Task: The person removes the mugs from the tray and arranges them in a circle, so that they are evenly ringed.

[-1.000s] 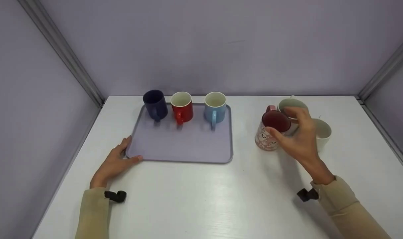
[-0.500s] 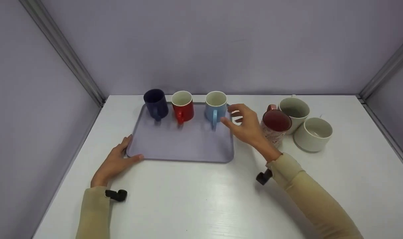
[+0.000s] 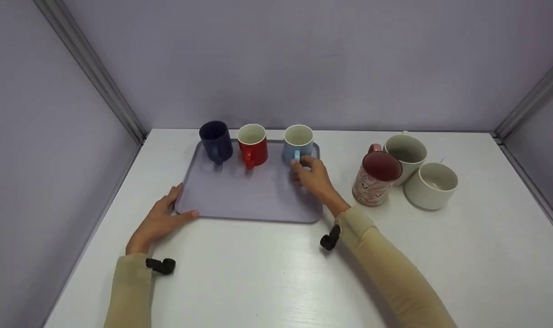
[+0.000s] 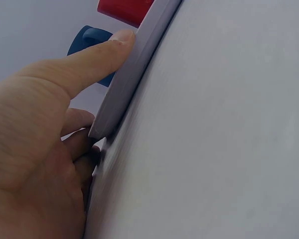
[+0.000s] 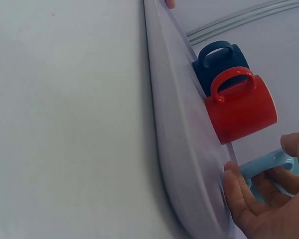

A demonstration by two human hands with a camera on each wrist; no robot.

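Note:
A flat lilac tray (image 3: 244, 196) bears three mugs along its back: navy (image 3: 222, 145), red (image 3: 258, 153) and light blue (image 3: 304, 149). All three handles face the front. My right hand (image 3: 316, 180) grips the light blue mug's handle (image 5: 266, 163), thumb on one side and fingers curled on the other. The mug stands upright; its body is partly hidden by that hand. At the tray's front left corner, my left hand (image 3: 159, 221) holds the tray, thumb (image 4: 104, 57) on the front rim and fingers at the left side.
To the tray's right, a pink patterned mug (image 3: 371, 184) with a dark red inside stands close to a tall white mug (image 3: 411, 155) and a wide white cup (image 3: 429, 189). The white table (image 3: 240, 273) ends at a plain back wall (image 3: 276, 68).
My right hand has moved left from the pink patterned mug and taken hold of the light blue mug's handle. My left hand has stayed at the tray's corner.

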